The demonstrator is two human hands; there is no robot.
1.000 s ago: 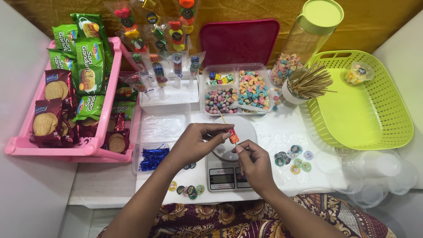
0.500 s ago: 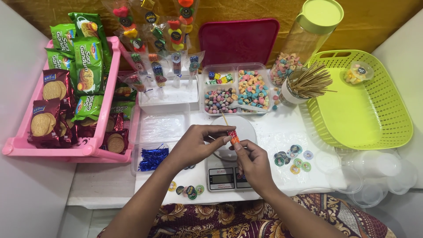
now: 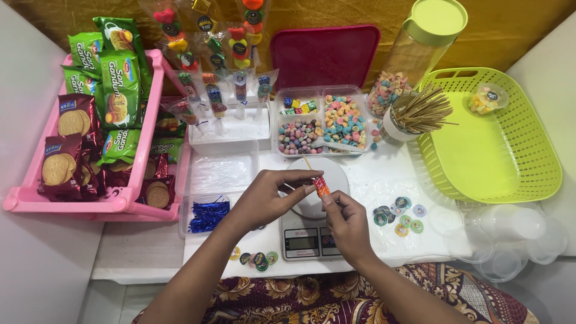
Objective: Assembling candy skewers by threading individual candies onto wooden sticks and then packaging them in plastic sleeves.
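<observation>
My left hand (image 3: 270,195) and my right hand (image 3: 345,219) meet over a small white kitchen scale (image 3: 312,225). Together they pinch a thin wooden skewer (image 3: 307,163) that carries an orange-red candy (image 3: 321,186) near its lower end. The skewer's bare tip points up and away toward a clear divided box of coloured candies (image 3: 321,123). A cup of spare skewers (image 3: 414,114) stands to the right of that box.
A pink tray (image 3: 141,201) of biscuit packets sits at the left. Wrapped candy skewers (image 3: 219,78) stand at the back. A green basket (image 3: 498,144) is at the right, with round stickers (image 3: 399,216), clear cups (image 3: 510,240) and blue twist ties (image 3: 207,215) nearby.
Both hands stay over the scale; the candy has slid a little along the skewer between my fingers.
</observation>
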